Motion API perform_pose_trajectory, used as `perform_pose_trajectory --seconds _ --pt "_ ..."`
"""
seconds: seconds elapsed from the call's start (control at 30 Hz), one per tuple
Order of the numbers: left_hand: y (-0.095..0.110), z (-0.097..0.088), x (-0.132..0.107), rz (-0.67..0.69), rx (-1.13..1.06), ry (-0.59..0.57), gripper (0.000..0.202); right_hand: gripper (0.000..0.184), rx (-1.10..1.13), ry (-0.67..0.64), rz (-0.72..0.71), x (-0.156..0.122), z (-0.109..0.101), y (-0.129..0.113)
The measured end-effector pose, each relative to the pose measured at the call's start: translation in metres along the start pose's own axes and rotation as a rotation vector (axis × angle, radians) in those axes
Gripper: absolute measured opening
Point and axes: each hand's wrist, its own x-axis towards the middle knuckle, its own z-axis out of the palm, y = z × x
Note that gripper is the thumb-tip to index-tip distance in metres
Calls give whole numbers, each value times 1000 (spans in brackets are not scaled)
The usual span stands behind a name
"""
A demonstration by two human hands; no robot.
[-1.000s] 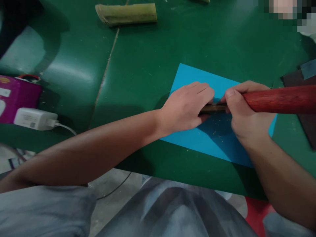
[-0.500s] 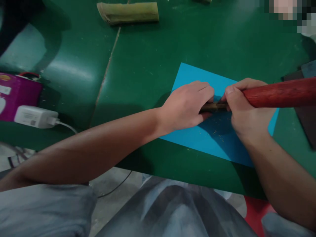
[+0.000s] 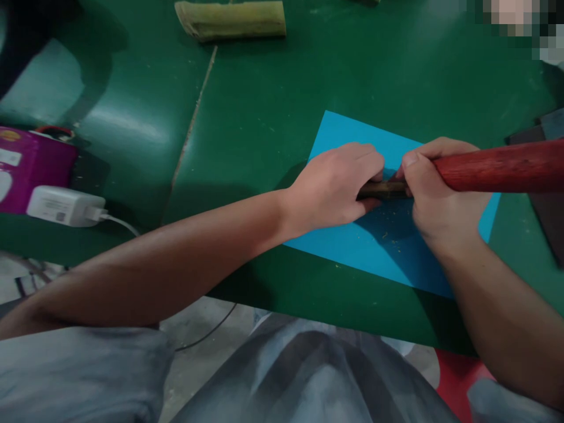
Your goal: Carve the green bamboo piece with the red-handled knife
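My left hand (image 3: 337,185) is closed around a thin brown piece of bamboo (image 3: 384,190), whose right end sticks out toward my other hand. In my right hand (image 3: 452,211) is a tool with a thick red wooden handle (image 3: 502,167) that runs off the right edge. The tool's working end is mostly hidden by my fingers, close to the bamboo. Both hands are above a blue sheet (image 3: 374,255) with small shavings (image 3: 385,236) scattered on it.
On the green table (image 3: 264,141) a split bamboo section (image 3: 238,20) lies at the back. To the left are a purple box (image 3: 48,170) and a white charger (image 3: 66,205) with its cable. A dark flat object (image 3: 546,217) is at the right. The table's front edge is near my lap.
My hands hold the same bamboo and tool in almost the same place. The tool's tip, earlier seen slightly over the bamboo, is now less visible. The view has shifted slightly.
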Motion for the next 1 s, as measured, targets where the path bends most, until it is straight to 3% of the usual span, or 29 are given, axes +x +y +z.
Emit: perform_pose_trajectory --seconds 0.4,0.67,0.8,1.0 --pt "-2 1 3 2 -95 1 12 27 -19 -1 -61 1 -1 8" --pt "-3 0 2 -8 -76 -9 13 26 29 50 45 1 4 0" --pt "-5 -2 1 -8 -71 -14 13 24 92 126 19 1 6 0" --pt "-6 -3 1 2 -84 -8 13 21 84 92 33 2 6 2"
